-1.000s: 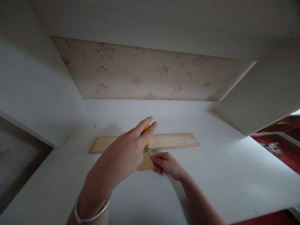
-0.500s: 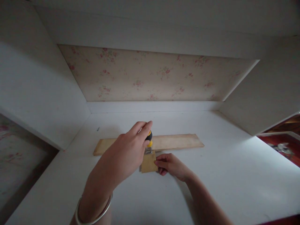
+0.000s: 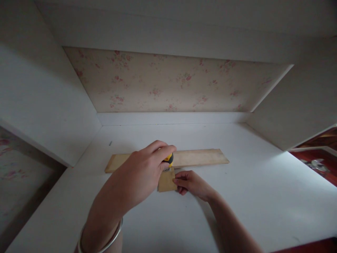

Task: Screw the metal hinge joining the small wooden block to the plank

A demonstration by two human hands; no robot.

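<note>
1. Head view, the setting: I look down into a white-walled alcove with a white tabletop (image 3: 237,196) and a faded floral wallpaper panel (image 3: 168,82) at the back.
2. Head view, the work pieces: a long, flat, pale wooden strip (image 3: 200,157) lies crosswise on the tabletop. A small square pale wooden block (image 3: 166,181) sits just in front of it, touching its near edge around the middle.
3. Head view, left hand: my left hand (image 3: 139,175), a silver bangle (image 3: 105,239) on its wrist, is curled closed over a yellow-and-black-handled screwdriver (image 3: 169,159). The tool stands roughly upright over the joint between block and strip. Only the end of the handle and a glint of metal beneath it show; the tip is hidden.
4. Head view, right hand: my right hand (image 3: 191,182) rests on the tabletop with its fingers loosely bent, fingertips pressing the block's right edge. It steadies the block rather than wrapping around it.
5. Head view, the step in hand: I judge this to be driving a fastener where the block meets the strip.
6. Head view, what comes next: the next move probably calls for downward pressure and a turn of the handle, with the block pinned so it cannot twist.
7. Head view, far right edge: a dark red surface (image 3: 316,172) holds something shiny, too small to identify.
</note>
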